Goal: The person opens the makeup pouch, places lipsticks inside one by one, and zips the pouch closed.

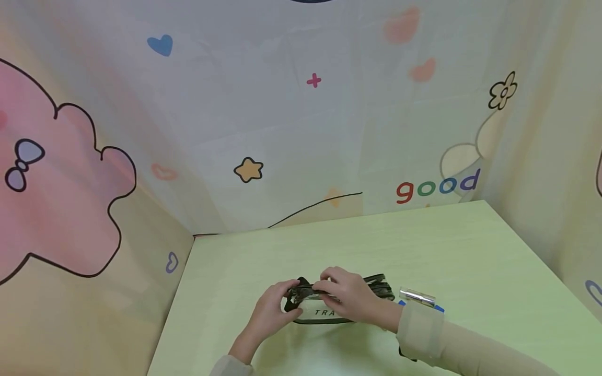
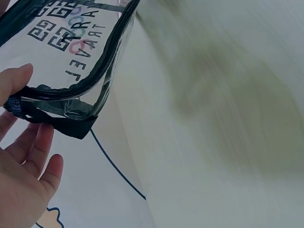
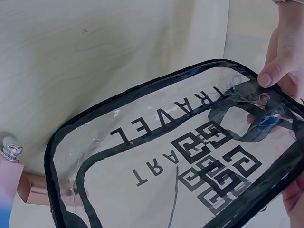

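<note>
A clear travel bag [image 1: 308, 309] with black trim and TRAVEL lettering stands on the table in the head view, between both hands. My left hand [image 1: 271, 312] grips its left end; in the left wrist view the thumb is above the black strap [image 2: 71, 126] and the fingers below. The right hand [image 1: 350, 296] pinches the bag's upper black edge in the head view. Through the see-through panel [image 3: 156, 142] in the right wrist view, dark square patterns and a black strap loop show. Whether a zipper pull is between the right fingertips is hidden.
A shiny metallic tube [image 1: 417, 296] lies right of the bag, with blue pieces [image 1: 439, 308] partly behind the right sleeve. In the right wrist view, a pink and blue bottle [image 3: 10, 185] with a silvery cap stands at the edge. Printed curtains [image 1: 282, 104] enclose the table.
</note>
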Demonstrator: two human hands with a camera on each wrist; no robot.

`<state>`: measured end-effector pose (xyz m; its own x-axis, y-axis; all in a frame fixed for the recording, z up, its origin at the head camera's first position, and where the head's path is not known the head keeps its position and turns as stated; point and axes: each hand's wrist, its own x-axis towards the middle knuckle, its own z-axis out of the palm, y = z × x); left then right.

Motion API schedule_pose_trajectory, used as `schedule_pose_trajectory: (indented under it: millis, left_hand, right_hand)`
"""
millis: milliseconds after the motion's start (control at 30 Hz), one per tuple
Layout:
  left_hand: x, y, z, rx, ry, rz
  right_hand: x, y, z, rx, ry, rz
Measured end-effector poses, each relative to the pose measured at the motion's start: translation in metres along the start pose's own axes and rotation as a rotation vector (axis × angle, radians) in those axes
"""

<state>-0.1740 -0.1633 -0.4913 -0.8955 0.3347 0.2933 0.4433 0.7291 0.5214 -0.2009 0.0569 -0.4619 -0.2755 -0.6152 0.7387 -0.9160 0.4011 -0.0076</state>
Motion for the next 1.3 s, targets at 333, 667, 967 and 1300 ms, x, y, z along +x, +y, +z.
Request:
schedule_pose_trajectory:
  millis: [333,667,967,1300]
  left_hand:
    - [0.005,0.006,0.001,-0.062,-0.002,0.029]
    - [0.013,0.021,0.0,-0.076,0.033,0.101]
    - [0.014,0.028,-0.002,-0.086,0.017,0.099]
    - [0.016,0.027,-0.001,-0.096,-0.002,0.088]
  right_hand:
    - [0.014,0.0,-0.015,0.021,-0.058,0.042]
    - [0.045,-0.004,-0.03,-0.043,-0.369,-0.029]
    - [0.055,-0.013,-0.029,-0.117,-0.619,0.04]
    - [0.055,-0.022,-0.017,-0.243,-0.754,0.106]
